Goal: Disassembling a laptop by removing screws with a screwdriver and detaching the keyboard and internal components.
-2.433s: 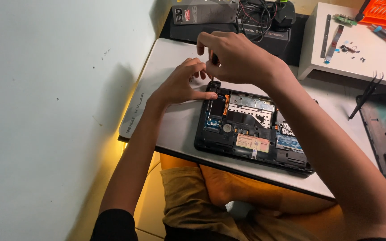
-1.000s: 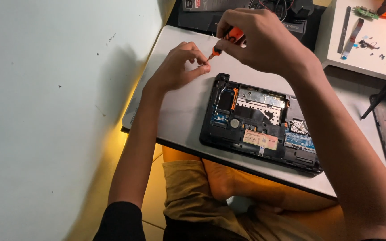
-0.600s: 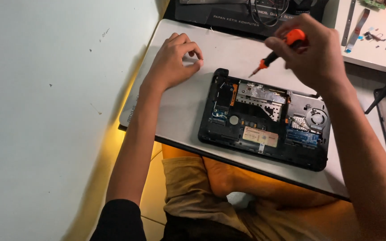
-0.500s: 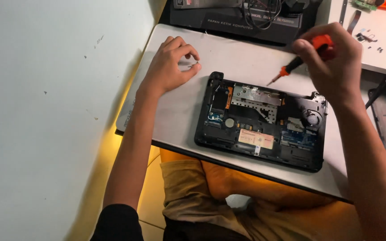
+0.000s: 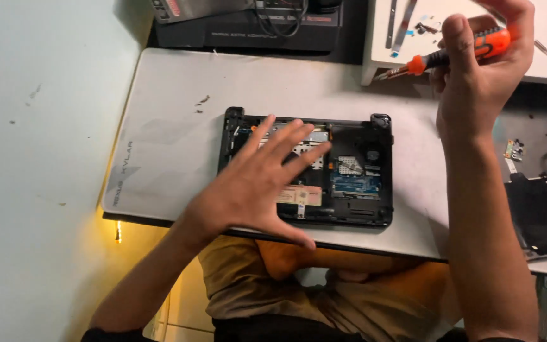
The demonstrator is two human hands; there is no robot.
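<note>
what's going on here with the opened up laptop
A person sits at a white table with an opened laptop base in front of them, its insides exposed. The left hand is spread flat over the left part of the laptop. The right hand is raised off to the right, gripping an orange and black screwdriver with its tip pointing left, clear of the laptop. A removed dark panel lies at the right edge.

Dim, even room light; warm yellow glow below desk edge; mild motion blur.

A black box (image 5: 248,31) with cables sits behind the white desk mat (image 5: 172,126); a removed black panel (image 5: 539,215) lies right.
</note>
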